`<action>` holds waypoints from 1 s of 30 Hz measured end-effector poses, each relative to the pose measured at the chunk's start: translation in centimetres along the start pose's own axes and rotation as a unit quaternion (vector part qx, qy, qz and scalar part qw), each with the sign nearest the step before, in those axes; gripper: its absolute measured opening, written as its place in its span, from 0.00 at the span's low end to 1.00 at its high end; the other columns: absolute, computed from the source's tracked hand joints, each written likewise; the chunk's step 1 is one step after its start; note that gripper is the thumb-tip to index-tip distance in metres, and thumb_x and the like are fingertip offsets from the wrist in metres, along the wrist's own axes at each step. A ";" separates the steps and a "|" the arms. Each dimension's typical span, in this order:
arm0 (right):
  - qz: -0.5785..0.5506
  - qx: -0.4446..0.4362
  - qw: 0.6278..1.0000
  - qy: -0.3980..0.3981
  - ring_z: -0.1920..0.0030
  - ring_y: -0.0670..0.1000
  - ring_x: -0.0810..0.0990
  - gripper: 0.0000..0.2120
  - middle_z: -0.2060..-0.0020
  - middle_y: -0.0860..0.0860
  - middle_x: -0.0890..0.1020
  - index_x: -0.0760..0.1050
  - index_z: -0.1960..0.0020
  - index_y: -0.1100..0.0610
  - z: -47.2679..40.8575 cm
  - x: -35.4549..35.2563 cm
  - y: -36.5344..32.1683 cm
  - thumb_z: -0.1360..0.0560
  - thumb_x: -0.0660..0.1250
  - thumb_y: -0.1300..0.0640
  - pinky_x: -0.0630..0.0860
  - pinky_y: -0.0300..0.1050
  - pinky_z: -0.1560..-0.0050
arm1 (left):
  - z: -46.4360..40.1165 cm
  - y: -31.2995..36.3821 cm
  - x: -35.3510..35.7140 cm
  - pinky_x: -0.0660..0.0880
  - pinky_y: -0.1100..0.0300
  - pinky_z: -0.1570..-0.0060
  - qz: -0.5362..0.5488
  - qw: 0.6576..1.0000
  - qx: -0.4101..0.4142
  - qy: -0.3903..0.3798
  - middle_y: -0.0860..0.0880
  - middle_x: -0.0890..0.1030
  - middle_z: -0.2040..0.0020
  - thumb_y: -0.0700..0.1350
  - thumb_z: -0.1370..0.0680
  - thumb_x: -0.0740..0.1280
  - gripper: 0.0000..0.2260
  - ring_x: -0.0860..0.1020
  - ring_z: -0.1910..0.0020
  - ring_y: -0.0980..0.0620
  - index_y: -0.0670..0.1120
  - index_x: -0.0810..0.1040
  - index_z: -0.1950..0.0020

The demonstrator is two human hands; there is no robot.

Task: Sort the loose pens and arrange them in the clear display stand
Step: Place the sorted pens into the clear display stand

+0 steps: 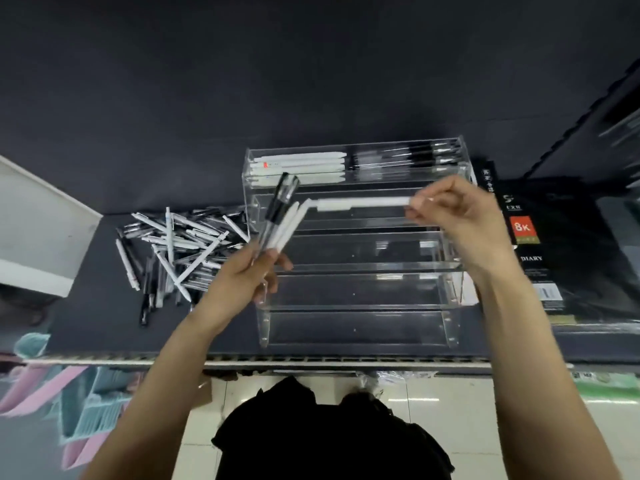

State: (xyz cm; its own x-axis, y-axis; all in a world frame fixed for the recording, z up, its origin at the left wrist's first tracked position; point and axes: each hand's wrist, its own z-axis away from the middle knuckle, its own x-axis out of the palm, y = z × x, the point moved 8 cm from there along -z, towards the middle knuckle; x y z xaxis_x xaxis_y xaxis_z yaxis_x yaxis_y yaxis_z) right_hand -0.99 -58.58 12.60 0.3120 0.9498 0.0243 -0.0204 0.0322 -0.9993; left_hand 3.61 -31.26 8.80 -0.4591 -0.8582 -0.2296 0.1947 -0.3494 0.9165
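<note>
Pens (pixel 173 251) lie in a loose heap on the dark worktop (pixel 104 306), just left of the clear stand (pixel 356 292), black and white ones crossing each other at all angles. Your left hand (pixel 242 275) grips a small bunch (pixel 282 216) of them, one with a black cap and clear barrel beside several white ones, fanned upward and tilted to the right in front of the stand's left wall. Your right hand (pixel 460 216) pinches the end of a single white pen (pixel 360 203) between thumb and fingertips, holding it level across the stand's second tier from the back, its far tip near the bunch in your left hand (whether the two touch you cannot tell from here). The stand is stepped in tiers; its rear tier already holds a row of white pens (pixel 298 166) on the left and a row of black-and-clear pens (pixel 405 157) on the right, lying lengthwise. The lower tiers show only clear acrylic. Right of the stand rests a black diary pack (pixel 561 244) with an orange "8K" label. A white box (pixel 38 230) sits at the far left of the worktop, and pink and teal trays (pixel 69 403) hang below its front edge.
</note>
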 end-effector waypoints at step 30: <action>0.377 -0.097 0.912 -0.129 0.52 0.45 0.79 0.10 0.50 0.48 0.82 0.79 0.43 0.52 -4.7 12.6 2.3 0.22 0.63 0.57 0.73 0.37 0.49 | -1.2 -1.1 -4.8 0.68 0.67 0.72 0.014 0.999 0.049 0.004 0.48 0.81 0.57 0.41 0.19 0.59 0.08 0.74 0.67 0.56 0.45 0.74 0.42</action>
State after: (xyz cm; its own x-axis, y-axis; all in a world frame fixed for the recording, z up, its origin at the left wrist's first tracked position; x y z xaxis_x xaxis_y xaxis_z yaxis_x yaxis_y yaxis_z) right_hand 7.33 -48.03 10.44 0.0453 0.7217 -0.6907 0.0392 -0.6921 -0.7207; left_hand 6.68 -27.18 8.46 -0.4482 -0.8699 -0.2061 0.1209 -0.2874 0.9502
